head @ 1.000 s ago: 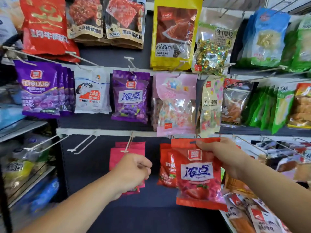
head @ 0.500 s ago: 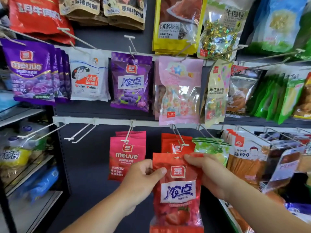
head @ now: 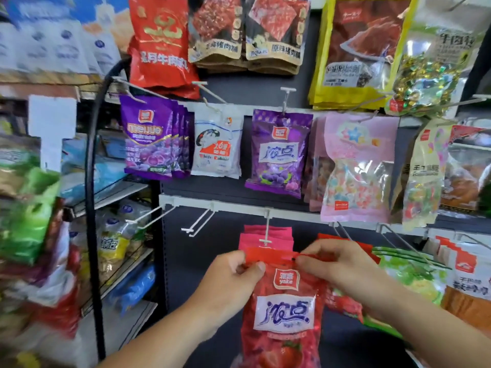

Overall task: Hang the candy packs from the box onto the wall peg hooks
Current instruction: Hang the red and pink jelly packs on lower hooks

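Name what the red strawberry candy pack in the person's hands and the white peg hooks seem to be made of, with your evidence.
Red strawberry candy pack: seemingly thin glossy plastic film; it shines and crumples where both hands pinch its top. White peg hooks: thin rigid rods, probably white-coated metal wire or plastic; the look leaves that open.

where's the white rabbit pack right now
In the head view, the White Rabbit pack hangs left of centre on the middle row, between the purple meijue packs and the purple grape pack.
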